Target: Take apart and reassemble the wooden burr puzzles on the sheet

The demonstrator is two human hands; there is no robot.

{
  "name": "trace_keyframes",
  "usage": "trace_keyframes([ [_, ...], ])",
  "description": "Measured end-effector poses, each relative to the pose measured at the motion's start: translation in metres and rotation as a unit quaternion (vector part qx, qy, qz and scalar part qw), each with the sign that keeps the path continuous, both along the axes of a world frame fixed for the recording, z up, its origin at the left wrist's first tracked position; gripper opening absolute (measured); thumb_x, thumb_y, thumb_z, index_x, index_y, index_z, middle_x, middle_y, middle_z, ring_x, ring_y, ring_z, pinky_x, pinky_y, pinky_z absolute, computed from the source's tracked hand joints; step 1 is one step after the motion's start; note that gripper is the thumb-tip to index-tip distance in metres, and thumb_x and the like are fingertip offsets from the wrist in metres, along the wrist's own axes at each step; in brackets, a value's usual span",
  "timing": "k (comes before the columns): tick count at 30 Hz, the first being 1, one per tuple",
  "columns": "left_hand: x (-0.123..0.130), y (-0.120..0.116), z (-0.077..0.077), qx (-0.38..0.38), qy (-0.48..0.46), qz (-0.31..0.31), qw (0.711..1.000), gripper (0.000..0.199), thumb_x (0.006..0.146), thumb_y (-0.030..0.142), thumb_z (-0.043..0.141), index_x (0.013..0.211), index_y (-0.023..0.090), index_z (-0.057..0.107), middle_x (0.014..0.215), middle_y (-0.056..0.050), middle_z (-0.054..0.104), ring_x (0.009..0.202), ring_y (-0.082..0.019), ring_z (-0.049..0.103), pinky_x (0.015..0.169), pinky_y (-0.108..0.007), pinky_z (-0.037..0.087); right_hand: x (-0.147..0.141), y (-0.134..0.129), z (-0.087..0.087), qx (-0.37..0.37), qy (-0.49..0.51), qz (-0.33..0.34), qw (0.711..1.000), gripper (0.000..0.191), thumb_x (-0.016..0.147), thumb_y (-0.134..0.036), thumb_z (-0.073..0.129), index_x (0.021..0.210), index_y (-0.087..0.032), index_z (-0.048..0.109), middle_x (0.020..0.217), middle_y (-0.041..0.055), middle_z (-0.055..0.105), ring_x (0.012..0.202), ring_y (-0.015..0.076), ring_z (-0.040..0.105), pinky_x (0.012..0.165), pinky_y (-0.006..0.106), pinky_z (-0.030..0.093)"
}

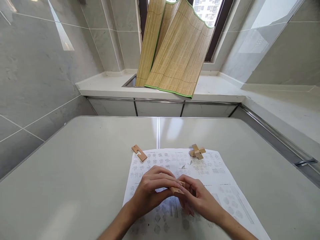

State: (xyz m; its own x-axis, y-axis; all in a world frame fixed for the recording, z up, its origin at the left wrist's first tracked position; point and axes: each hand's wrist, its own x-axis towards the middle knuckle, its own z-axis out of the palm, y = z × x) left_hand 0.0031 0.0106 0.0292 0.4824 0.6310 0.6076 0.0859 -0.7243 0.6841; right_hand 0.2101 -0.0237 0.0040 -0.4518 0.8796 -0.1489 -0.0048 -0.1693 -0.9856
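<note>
A small light-brown wooden puzzle piece (177, 191) is held between my two hands, above a printed sheet. My left hand (156, 186) grips it from the left, with fingers over its top and the thumb below. From the right, my right hand (197, 196) pinches the same piece; its lower fingers curl beneath. Much of the piece is covered by fingers. The large instruction sheet (220, 186) carries rows of small printed diagrams. At its top left corner lies a flat wooden piece with a cut-out notch (139, 153). An assembled cross-shaped wooden puzzle (197, 152) rests near its top right.
A glossy pale table (75, 173) with a centre seam holds everything. Behind it runs a white counter ledge (220, 87), with a bamboo mat (177, 50) leaning against the window. Tiled walls (37, 66) flank the table, and a metal handle (306, 162) is at the right.
</note>
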Motion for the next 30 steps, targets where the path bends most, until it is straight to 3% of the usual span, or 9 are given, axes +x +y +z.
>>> trace_keyframes([
  [14,0.000,0.000,0.001,0.020,0.022,0.005,1.000,0.023,0.096,0.012,0.075,0.112,0.027,0.080,0.100,-0.002,0.086,0.100,-0.022,0.074,0.091,-0.035,0.057,0.000,-0.002,0.004,0.063,-0.040,-0.040,0.996,0.044,0.102,-0.062,0.058,0.097,-0.019,0.065,0.054,-0.0051,0.058,0.039,0.0105,0.051,0.043,0.022,0.040],
  [23,0.002,-0.002,0.022,0.080,0.030,-0.001,0.996,0.019,0.102,0.019,0.068,0.117,0.027,0.077,0.100,-0.003,0.086,0.096,-0.020,0.080,0.092,-0.034,0.057,0.001,-0.005,0.016,0.080,-0.024,-0.049,0.995,0.043,0.101,-0.062,0.061,0.092,-0.020,0.063,0.055,-0.0049,0.058,0.039,0.0101,0.049,0.044,0.023,0.039],
  [30,-0.006,-0.010,0.034,0.166,0.066,0.024,0.984,0.024,0.102,0.015,0.067,0.121,0.028,0.074,0.101,0.000,0.085,0.095,-0.020,0.076,0.092,-0.035,0.052,-0.002,-0.009,0.026,0.109,-0.054,-0.062,0.991,0.042,0.099,-0.061,0.064,0.098,-0.019,0.067,0.061,-0.0023,0.062,0.044,0.0125,0.053,0.046,0.024,0.041],
])
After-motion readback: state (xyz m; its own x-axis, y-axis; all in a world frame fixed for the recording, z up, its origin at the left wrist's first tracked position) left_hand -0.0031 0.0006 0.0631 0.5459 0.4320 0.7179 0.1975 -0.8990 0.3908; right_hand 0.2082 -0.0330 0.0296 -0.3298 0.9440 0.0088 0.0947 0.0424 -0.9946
